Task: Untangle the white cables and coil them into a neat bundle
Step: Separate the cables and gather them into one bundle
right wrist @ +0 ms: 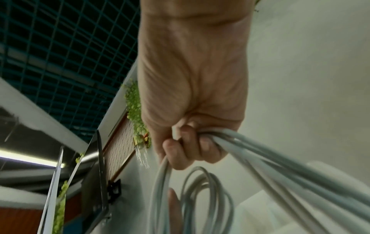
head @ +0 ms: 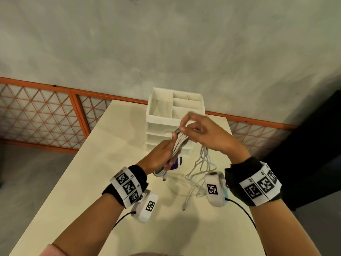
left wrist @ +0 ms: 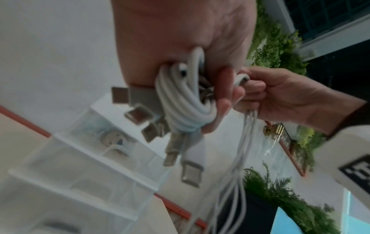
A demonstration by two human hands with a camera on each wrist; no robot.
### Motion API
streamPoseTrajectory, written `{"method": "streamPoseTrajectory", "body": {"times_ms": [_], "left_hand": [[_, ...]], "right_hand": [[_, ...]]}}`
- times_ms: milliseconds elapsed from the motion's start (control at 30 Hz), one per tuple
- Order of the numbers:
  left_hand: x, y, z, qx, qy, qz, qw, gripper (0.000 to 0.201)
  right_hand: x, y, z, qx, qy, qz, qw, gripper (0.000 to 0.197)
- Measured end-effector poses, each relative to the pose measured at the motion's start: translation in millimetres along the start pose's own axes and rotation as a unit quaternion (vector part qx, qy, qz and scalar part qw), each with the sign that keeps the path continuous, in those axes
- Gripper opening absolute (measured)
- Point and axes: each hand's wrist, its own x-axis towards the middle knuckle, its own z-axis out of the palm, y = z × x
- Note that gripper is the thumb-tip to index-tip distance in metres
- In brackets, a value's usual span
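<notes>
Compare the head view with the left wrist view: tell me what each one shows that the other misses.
Only the head view shows the loose strands trailing onto the table and a free connector lying there. Only the left wrist view shows the metal plugs fanned out below the coil, plus green plants behind. Both show the left hand gripping the coiled white cables, the right hand pinching strands beside it, and the white drawer organizer.

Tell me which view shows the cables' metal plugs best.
Left wrist: several metal plugs fan out below the coiled cables in the left hand. Head shows two small plugs; right wrist shows only strands.
</notes>
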Motion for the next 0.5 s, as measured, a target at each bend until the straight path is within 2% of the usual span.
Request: {"method": "streamPoseTrajectory", "body": {"times_ms": [100,233,400,500], "left_hand": [[-3.5,0.8,8.4,-0.039,-0.007,-0.016,0.999,0.071],[-6.7,2.5,6.4,-0.114,-0.030,-0.044,0.992,0.066],[-9.1,2.7,5.8,-0.103,-0.033,-0.047,0.993,0.052],[-9.5,4.0,7.3,-0.105,-0.051,-0.060,0.991,0.059]], "right_hand": [[3.2,-0.3,1.9,0.045,0.025,0.016,0.999,0.023],[7.8,5.1,5.8,0.057,0.052,0.038,0.996,0.027],[8.2,4.2,6.5,0.043,0.058,0.034,0.997,0.033],[9.7,5.2,7.0,0.006,0.072,0.028,0.997,0.035]]}}
